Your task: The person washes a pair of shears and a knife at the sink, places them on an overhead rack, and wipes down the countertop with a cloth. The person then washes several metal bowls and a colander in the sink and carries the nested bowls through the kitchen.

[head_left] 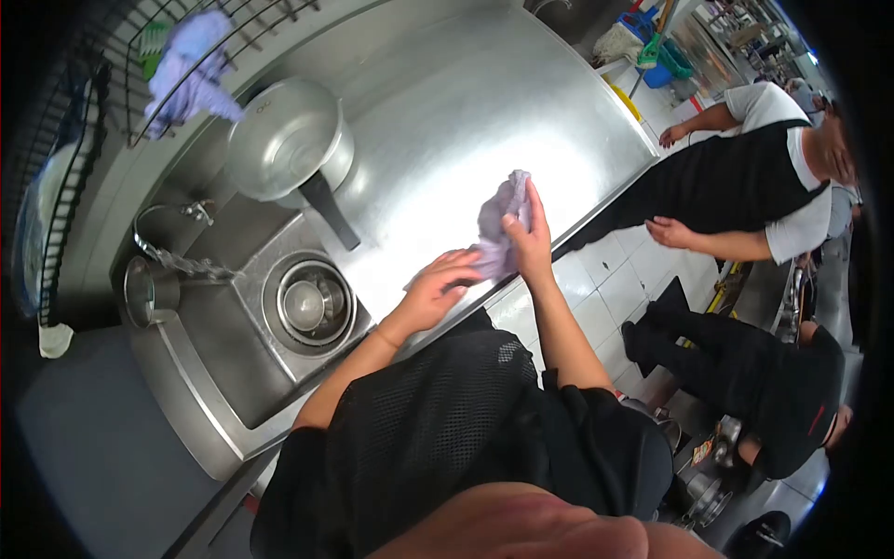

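A crumpled lilac cloth (494,226) is above the front edge of the steel counter (419,112). My right hand (531,238) grips the cloth along its right side, with the thumb across it and the fingers behind. At the cloth's lower left end is my left hand (434,291), its fingers stretched out and apart. The fingertips reach the cloth's edge; whether they press on it I cannot tell.
Left of my hands stands a large metal pan (270,149) with a black handle. Water runs from a faucet (191,212) over the sink (228,349), near nested metal bowls (312,307). Another lilac cloth (191,74) hangs on a wire rack. Two people (745,186) are at right.
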{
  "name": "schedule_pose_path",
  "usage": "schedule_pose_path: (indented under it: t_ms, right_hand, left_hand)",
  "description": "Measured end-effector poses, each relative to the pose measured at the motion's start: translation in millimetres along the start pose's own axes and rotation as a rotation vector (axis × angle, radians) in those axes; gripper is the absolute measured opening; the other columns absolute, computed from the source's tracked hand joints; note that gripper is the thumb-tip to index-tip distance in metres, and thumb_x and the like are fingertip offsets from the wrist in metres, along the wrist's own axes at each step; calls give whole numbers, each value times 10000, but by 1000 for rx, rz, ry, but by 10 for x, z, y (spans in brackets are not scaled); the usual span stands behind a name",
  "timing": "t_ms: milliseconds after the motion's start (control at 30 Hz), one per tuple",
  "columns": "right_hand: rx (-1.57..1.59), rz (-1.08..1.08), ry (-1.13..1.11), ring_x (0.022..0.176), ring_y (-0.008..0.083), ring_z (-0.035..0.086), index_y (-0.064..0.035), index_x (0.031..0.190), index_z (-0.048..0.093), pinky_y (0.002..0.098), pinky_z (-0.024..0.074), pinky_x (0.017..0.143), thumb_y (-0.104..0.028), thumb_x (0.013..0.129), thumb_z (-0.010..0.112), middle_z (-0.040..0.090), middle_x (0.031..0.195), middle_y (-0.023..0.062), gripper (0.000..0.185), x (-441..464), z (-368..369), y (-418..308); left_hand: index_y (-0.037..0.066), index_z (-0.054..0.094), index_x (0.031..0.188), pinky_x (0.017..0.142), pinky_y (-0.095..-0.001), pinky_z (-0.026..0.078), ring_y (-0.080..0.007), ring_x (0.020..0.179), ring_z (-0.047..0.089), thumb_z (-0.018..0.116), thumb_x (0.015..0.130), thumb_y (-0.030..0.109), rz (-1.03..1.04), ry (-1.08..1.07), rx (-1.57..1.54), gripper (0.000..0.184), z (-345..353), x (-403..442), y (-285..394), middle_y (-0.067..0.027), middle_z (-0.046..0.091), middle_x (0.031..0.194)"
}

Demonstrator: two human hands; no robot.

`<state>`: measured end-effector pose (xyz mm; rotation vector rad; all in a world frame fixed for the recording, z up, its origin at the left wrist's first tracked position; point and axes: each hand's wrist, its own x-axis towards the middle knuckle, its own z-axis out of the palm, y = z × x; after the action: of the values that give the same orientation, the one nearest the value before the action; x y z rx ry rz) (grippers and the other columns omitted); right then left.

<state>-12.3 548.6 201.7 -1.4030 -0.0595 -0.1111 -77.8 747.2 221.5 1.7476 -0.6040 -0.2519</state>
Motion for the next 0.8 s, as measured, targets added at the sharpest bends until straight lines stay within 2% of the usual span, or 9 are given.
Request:
schedule_pose_path:
  t_ms: [33,67,133,167,300,367,533,667,800]
  right_hand:
    - [-540,-124,-11,1322,371,240,-56,1402,261,465,205,1065,-273,767,675,260,1410,249,789,84,-116,49]
    - [-994,-44,-35,1314,461,182,-82,1398,281,525,169,1055,-400,726,692,195,1417,294,849,136,-152,154]
    - [-1499,170,-116,1287,508,191,-90,1392,294,565,170,1036,-471,715,675,155,1417,318,866,336,-137,338]
    - [-1491,166,-114,1287,508,190,-90,1392,294,565,170,1036,-471,715,675,155,1417,318,866,528,-223,417]
    - [-1378,-120,274,1257,502,246,-43,1340,359,560,231,1020,-306,764,644,201,1376,356,694,1791,-673,777]
    - [-1368,-341,324,1219,492,311,-15,1291,415,494,279,1027,-95,731,554,281,1333,357,582,2668,-989,1021]
    - [-1167,-424,138,1264,414,314,7,1276,429,412,281,1053,-39,724,479,332,1343,290,556,4619,-1243,1366]
    - [-1067,-477,128,1271,388,321,-7,1281,421,393,313,1042,-25,710,488,335,1360,264,576,5709,-1170,1716]
    - [-1051,-413,44,1179,347,445,24,1166,531,383,350,1002,-16,701,470,518,1216,211,471,6229,-667,1738]
  left_hand:
    - [100,565,1146,1080,-420,205,-344,1269,363,541,824,90,-37,-10,55,323,63,182,-65,-195,450,1314]
    - [119,559,1169,1089,-439,175,-361,1280,341,544,826,121,-75,-20,108,343,104,316,-171,-207,430,1329]
    - [100,540,1190,1087,-453,165,-355,1293,315,556,821,167,-167,42,317,376,127,452,-469,-208,395,1353]
    - [80,521,1212,1085,-466,154,-350,1306,289,569,815,213,-255,108,526,421,128,522,-630,-209,361,1377]
    - [27,458,1251,1068,-528,118,-389,1298,258,573,781,232,-364,354,814,526,66,755,-1066,-247,287,1397]
    - [13,461,1236,1065,-542,117,-390,1297,257,564,787,234,-388,340,894,511,72,858,-1040,-253,297,1386]
    - [-4,458,1198,1065,-551,115,-386,1291,265,549,782,243,-470,326,961,492,80,996,-904,-259,308,1370]
    - [56,417,1260,1078,-530,109,-355,1331,210,535,822,313,-657,168,1004,521,117,970,-984,-222,269,1399]
    - [130,389,1306,1092,-510,87,-308,1361,165,470,867,400,-704,107,1041,522,97,949,-1016,-175,228,1433]
